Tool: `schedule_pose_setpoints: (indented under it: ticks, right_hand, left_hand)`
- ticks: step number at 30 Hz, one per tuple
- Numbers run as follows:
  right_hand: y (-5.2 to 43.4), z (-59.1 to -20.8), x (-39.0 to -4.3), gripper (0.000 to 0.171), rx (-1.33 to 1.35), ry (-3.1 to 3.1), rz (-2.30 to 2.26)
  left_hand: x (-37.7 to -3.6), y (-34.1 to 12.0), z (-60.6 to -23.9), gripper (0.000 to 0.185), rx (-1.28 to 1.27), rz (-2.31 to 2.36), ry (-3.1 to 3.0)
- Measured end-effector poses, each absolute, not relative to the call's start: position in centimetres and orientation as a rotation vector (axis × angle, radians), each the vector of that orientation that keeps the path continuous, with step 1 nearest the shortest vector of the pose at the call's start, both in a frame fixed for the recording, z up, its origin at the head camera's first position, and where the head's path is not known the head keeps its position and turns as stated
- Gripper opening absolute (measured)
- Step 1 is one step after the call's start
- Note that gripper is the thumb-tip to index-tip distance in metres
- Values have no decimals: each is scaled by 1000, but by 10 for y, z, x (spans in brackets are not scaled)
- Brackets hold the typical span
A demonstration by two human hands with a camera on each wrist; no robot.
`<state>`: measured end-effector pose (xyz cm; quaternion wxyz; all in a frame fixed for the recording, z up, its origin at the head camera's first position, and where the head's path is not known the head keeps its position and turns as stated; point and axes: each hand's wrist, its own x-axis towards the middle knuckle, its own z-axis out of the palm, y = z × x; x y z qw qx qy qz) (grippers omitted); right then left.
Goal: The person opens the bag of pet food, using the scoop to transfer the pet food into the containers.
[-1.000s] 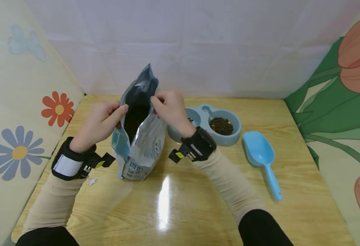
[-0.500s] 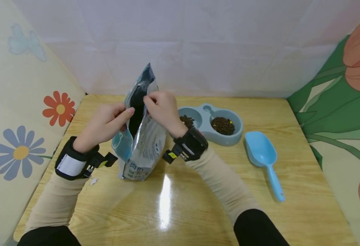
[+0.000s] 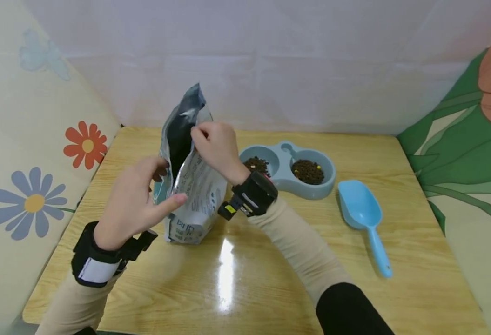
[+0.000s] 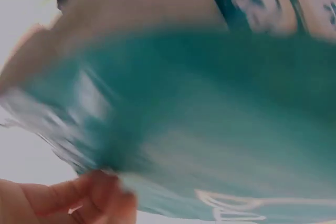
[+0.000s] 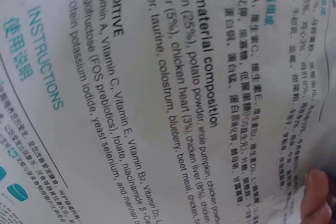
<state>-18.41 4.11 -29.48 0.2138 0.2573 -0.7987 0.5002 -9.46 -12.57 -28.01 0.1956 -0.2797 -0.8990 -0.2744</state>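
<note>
A pet food bag (image 3: 199, 190), silver and teal with its top agape, stands on the table left of the middle. My right hand (image 3: 218, 151) pinches the right edge of its mouth between thumb and fingers. At the bag's left side, my left hand (image 3: 134, 202) has its fingers against the edge, while the thumb points away across the front. The left wrist view shows fingertips (image 4: 100, 198) at the teal side (image 4: 210, 119), blurred. Printed ingredient text on the bag (image 5: 147, 103) fills the right wrist view, with a fingertip (image 5: 316, 195) at the lower right.
Behind my right wrist sits a blue-grey double bowl (image 3: 285, 179), brown kibble in both cups. A light blue scoop (image 3: 360, 204) lies to its right, handle toward me. The wooden table (image 3: 279, 288) meets a white cloth wall (image 3: 312, 83) at the back.
My left hand has moved down and toward me, its thumb coming off the bag's rim. The right hand keeps its pinch and has shifted left. The mouth narrowed, then widened slightly.
</note>
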Motion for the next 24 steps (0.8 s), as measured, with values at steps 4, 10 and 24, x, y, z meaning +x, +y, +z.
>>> schedule_pose_setpoints:
  ticks: [4, 10, 24]
  right_hand:
    - [38, -295, -185, 41, 725, -2199, 1357]
    - [34, -295, -186, 40, 730, -2179, 1322]
    - [33, -292, -183, 35, 754, -2201, 1396]
  left_hand:
    - [-82, -115, -288, 72, -626, -630, -2398]
    - [-80, -101, -299, 19, -459, -654, -2210]
    - [-77, -97, -301, 13, -298, -698, -2162]
